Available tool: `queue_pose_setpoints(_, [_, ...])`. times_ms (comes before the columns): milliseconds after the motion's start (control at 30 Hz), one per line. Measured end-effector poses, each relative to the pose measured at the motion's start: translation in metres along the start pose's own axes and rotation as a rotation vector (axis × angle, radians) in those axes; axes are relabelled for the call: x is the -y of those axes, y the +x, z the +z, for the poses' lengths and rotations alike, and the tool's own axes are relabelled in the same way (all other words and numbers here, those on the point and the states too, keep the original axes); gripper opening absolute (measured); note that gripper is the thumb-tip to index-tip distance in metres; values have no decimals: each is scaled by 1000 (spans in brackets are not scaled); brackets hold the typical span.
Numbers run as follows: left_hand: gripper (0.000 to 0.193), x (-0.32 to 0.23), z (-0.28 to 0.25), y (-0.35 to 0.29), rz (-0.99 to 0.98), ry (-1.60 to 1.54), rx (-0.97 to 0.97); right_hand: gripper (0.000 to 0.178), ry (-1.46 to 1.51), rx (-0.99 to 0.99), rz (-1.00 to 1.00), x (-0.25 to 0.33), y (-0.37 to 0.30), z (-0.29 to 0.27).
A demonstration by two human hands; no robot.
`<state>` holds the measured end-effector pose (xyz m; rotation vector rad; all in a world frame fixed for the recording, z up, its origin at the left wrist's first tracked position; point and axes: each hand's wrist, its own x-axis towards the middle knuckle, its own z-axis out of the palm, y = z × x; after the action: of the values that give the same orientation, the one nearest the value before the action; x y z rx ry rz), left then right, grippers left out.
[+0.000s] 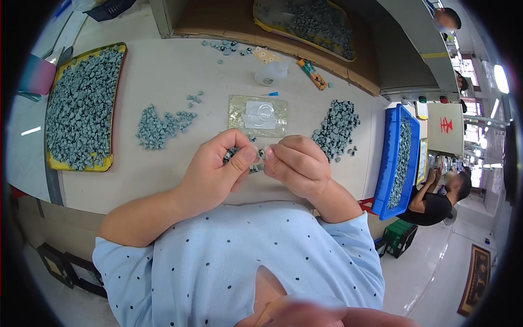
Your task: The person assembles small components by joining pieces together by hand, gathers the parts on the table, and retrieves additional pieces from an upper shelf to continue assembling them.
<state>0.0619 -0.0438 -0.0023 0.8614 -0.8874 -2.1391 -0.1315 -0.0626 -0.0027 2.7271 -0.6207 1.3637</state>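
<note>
At the near edge of the table both my hands meet, fingers closed. My left hand (215, 163) is curled around several small grey-green pieces that show behind its thumb. A small grey-green piece with a black patch (261, 153) sits between the fingertips of both hands, pinched by my right hand (300, 166). More pieces lie partly hidden beneath the hands. Just beyond is a yellowish translucent pad (238, 107) bearing a white sheet and a clear round dish (263, 114). Loose heaps of pieces lie to the left (155, 128) and right (336, 128).
A yellow tray (107, 163) full of pieces stands far left, beside a pink-and-teal cup (39, 75). A blue bin (386, 169) holds more at right. Farther back are a blue-tipped needle (272, 94), a translucent cup (271, 72), an orange-green packet (312, 74) and a shelf. Another person (438, 199) sits at right.
</note>
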Motion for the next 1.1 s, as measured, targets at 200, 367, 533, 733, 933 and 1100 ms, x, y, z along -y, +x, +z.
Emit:
queue_pose_setpoints(200, [21, 0, 2, -3, 31, 20, -23, 20, 194, -1, 199, 4, 0, 0])
queue_pose_setpoints(367, [22, -7, 8, -3, 41, -8, -44, 25, 320, 6, 426, 9, -1, -6])
queue_pose_setpoints(533, [18, 3, -1, -9, 210, 227, -167, 25, 307, 26, 432, 15, 1, 7])
queue_pose_setpoints(733, [18, 1, 4, -6, 231, 335, -175, 23, 251, -47, 344, 12, 1, 5])
queue_pose_setpoints(933, [22, -3, 9, 1, -25, 461, -153, 18, 408, 304, 591, -13, 5, -44])
queue_pose_setpoints(1100, [21, 4, 7, 8, -148, 579, -73, 17, -97, 535, 1038, -32, -19, -86])
